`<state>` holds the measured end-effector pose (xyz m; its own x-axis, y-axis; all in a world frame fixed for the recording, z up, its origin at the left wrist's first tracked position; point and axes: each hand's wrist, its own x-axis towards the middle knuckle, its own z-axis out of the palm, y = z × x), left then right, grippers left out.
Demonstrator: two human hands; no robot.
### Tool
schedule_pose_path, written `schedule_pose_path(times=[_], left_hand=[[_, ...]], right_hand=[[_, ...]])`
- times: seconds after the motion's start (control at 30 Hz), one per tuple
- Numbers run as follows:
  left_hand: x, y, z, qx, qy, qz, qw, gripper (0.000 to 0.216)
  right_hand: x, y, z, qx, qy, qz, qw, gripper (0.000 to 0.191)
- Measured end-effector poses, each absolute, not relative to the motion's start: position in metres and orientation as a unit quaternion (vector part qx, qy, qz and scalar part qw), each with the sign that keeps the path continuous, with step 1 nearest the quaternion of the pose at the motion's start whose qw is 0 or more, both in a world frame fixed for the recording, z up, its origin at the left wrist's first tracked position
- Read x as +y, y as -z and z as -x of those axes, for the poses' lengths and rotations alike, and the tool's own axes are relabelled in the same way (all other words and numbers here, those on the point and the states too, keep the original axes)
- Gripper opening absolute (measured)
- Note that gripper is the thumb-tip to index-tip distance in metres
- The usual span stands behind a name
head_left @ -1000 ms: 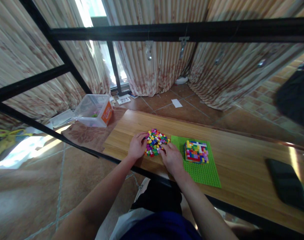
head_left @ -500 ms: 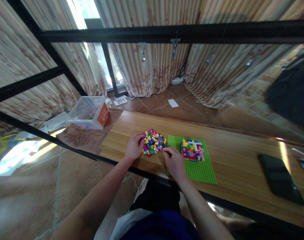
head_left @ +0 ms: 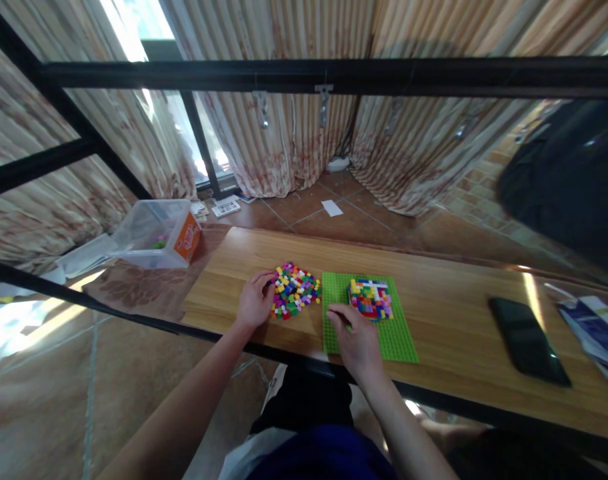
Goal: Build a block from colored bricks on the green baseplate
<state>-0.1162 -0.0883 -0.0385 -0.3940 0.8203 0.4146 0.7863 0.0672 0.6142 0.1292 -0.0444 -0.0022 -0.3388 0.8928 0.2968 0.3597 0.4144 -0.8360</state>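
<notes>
bin (head_left: 151,233) – maybe few bricks inside, left hand (head_left: 254,308) cupping brick pile (head_left: 294,299), right hand (head_left: 357,340) curled

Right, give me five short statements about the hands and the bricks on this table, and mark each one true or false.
1. The left hand rests at the edge of the loose brick pile. True.
2. The right hand lies over the near part of the green baseplate. True.
3. The stacked brick block stands on bare wood. False: it stands on the green baseplate.
4. The black phone lies between the two hands. False: it lies far off to the right on the table.
5. The clear plastic box sits on the baseplate. False: it sits off the table's left end.
</notes>
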Motion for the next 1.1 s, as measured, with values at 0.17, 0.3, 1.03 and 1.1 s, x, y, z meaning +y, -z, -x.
schedule_pose_path(times=[0.17,0.3,1.03,1.1], left_hand=[[-0.087,0.039,0.117,0.727,-0.410,-0.551,0.021,0.023],[-0.087,0.038,0.117,0.729,-0.409,-0.548,0.025,0.024],[-0.087,0.042,0.120,0.730,-0.400,-0.553,0.019,0.025],[-0.086,0.042,0.119,0.730,-0.401,-0.554,0.016,0.025]], right_hand=[[-0.027,0.002,-0.179,-0.641,-0.344,0.516,0.451,0.024],[0.000,0.014,-0.202,-0.523,-0.378,0.544,0.537,0.029],[0.031,0.020,-0.208,-0.405,-0.548,0.556,0.477,0.038],[0.034,0.020,-0.211,-0.407,-0.561,0.555,0.460,0.040]])
